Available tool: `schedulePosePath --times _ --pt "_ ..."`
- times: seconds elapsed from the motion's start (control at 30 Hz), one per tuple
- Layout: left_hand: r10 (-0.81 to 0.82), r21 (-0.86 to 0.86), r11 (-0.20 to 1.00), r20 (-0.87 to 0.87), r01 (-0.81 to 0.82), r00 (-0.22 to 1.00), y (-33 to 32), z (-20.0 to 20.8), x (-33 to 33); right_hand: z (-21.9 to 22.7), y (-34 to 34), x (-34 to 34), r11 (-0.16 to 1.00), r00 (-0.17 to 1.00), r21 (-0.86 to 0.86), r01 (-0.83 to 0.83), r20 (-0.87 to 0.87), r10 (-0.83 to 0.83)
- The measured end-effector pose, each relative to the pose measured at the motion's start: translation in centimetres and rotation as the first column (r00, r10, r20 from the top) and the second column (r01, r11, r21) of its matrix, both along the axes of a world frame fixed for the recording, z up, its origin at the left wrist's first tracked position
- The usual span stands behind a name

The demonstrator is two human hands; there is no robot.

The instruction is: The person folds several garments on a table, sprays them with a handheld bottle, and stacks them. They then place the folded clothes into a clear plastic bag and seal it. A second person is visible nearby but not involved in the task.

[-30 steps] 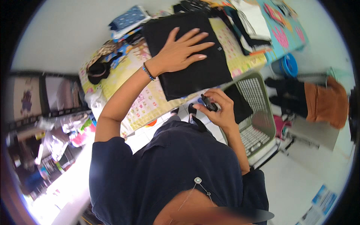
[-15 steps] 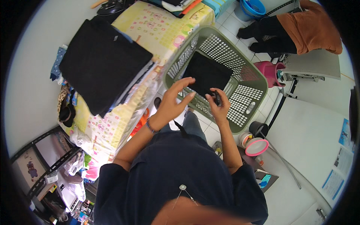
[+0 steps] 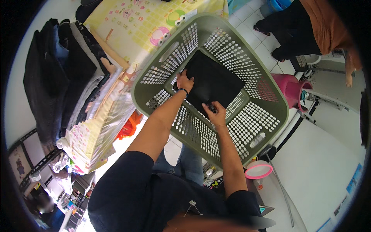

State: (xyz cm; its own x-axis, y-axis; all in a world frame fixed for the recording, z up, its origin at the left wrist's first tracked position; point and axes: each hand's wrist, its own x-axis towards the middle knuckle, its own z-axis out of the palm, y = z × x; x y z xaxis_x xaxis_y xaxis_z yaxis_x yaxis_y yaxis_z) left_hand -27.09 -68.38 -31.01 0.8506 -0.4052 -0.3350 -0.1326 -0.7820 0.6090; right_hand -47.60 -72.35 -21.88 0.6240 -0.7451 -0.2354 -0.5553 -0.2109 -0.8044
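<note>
A folded black cloth (image 3: 216, 79) lies flat on the bottom of a green perforated laundry basket (image 3: 276, 104). My left hand (image 3: 184, 82) has reached into the basket, its fingers closed at the left edge of the cloth. Over the cloth's near edge, my right hand (image 3: 216, 114) pinches a small dark object (image 3: 211, 107) whose kind I cannot make out. Both forearms pass over the basket's near rim.
On the left, a tall stack of folded clothes (image 3: 63, 77) stands on a table with a yellow patterned cover (image 3: 116, 19). A pink gas cylinder (image 3: 288, 91) is right of the basket. At the upper right stands another person (image 3: 297, 27); a pink-rimmed strainer (image 3: 259, 170) is below.
Both hands have moved down into the basket, the left one onto the cloth's edge. My view has shifted closer over the basket. The right hand keeps the small dark object.
</note>
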Motion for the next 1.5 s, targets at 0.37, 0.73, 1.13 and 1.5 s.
schedulePosePath --times 0.37,0.73,1.13,1.5 --pt "-0.216 -0.206 0.956 -0.019 0.208 0.976 0.7 6.2 -3.0 4.3 -11.4 6.7 0.775 0.958 0.622 0.115 0.138 -0.252" --pt "-0.256 0.107 0.965 0.196 0.239 0.946 -2.8 7.3 -1.7 7.3 -10.7 4.8 0.828 0.982 0.551 0.102 0.080 -0.174" --pt "-0.783 -0.040 0.608 0.136 0.793 0.607 -2.0 8.3 0.8 7.9 -16.5 5.8 0.762 0.979 0.617 0.199 -0.166 -0.122" --pt "-0.709 -0.174 0.653 0.198 0.737 0.676 1.0 14.8 -1.9 7.9 -19.0 10.1 0.799 0.984 0.601 0.013 -0.152 0.098"
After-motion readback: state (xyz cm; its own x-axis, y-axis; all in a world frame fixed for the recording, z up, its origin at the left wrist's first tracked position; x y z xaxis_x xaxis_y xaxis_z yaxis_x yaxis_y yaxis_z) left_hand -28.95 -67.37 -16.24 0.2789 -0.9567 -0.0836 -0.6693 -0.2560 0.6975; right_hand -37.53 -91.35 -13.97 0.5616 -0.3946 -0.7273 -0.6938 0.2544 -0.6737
